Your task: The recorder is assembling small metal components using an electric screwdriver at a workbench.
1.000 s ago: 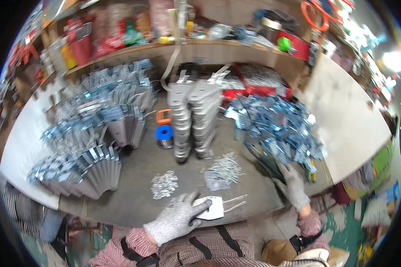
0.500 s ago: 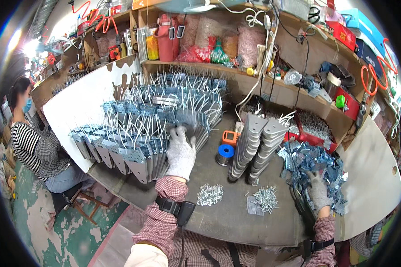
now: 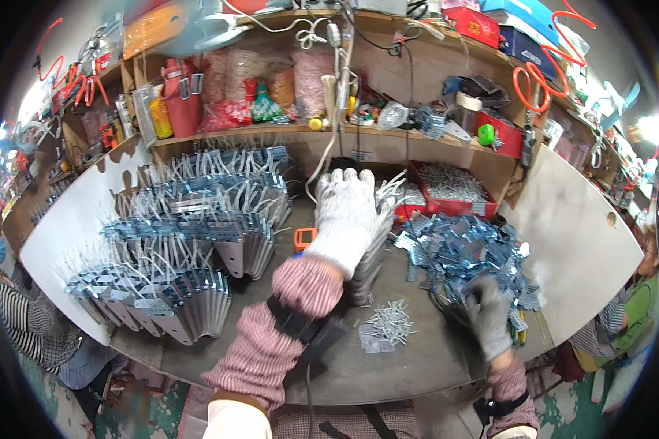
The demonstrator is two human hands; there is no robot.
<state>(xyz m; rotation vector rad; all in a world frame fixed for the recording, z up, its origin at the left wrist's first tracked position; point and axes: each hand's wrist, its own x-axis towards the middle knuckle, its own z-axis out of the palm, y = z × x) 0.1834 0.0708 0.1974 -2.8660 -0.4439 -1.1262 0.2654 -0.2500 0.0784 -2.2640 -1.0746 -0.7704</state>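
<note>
My left hand (image 3: 346, 219), in a pale knitted glove, reaches over the stacked grey metal plates (image 3: 371, 272) in the middle of the bench. Its fingers bend over the top of the stack, and their tips are hidden, so a grip does not show. My right hand (image 3: 488, 314), in a grey glove, is at the near edge of a heap of small bluish metal brackets (image 3: 458, 252). Motion smears its fingers. A dark tool or cable lies beside it, too blurred to name. Loose screws (image 3: 390, 322) lie between the hands.
Rows of plates with bluish brackets and white strips (image 3: 161, 293) fill the bench's left side. An orange device (image 3: 304, 238) is beside my left wrist. Behind the heap stands a red box of screws (image 3: 458, 205). White panels (image 3: 571, 234) flank the bench. A person (image 3: 33, 314) sits at left.
The view has swung to the right. My left hand has left the bracketed rows and moved right, onto the stacked plates. My right hand stays by the bracket heap, with its fingers now blurred.
</note>
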